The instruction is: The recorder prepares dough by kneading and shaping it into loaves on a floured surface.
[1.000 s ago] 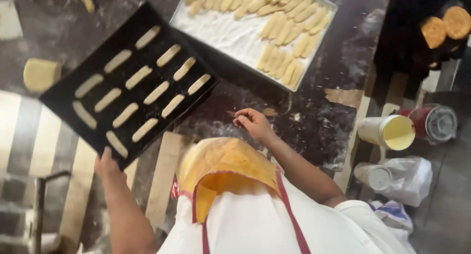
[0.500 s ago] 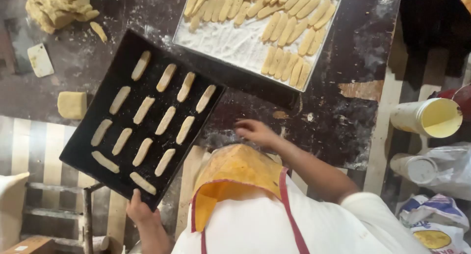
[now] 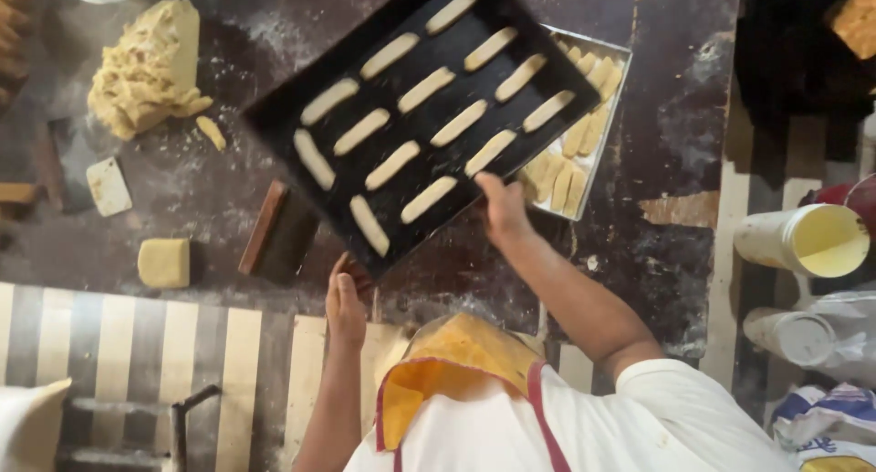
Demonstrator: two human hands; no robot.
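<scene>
On the far left, a big lump of dough (image 3: 151,66) sits on the dark table (image 3: 675,116). Near it lie a flat white scraper (image 3: 108,186) and a small block of dough (image 3: 164,262). A wooden block (image 3: 278,235) lies just beside the tray's near corner.

In the middle we see the black tray (image 3: 283,116). It is up off the table and turned at a slant. Rows of dough sticks (image 3: 392,165) lie on it. The left hand (image 3: 347,299) is at the tray's near corner, with its fingers tucked under it. The right hand (image 3: 502,207) grips the tray's near right edge. Both hands are holding the tray.

We think the way to do this well is to hold the tray flat, so no stick slides or bumps another. Slow, even hands help. The tray hangs partly over a silver tray (image 3: 620,62) with more sticks in it, so we should not let the two knock.

On the right, off the table, a white tub (image 3: 803,239) lies on its side, and we can see its yellow inside. A red tin (image 3: 853,198) stands just beyond it. Nearer to us is a white jar (image 3: 794,335) with a lid. In the near right corner is a bag (image 3: 821,417) in white and blue, with a bit of yellow. We cannot make out any labels well.
</scene>
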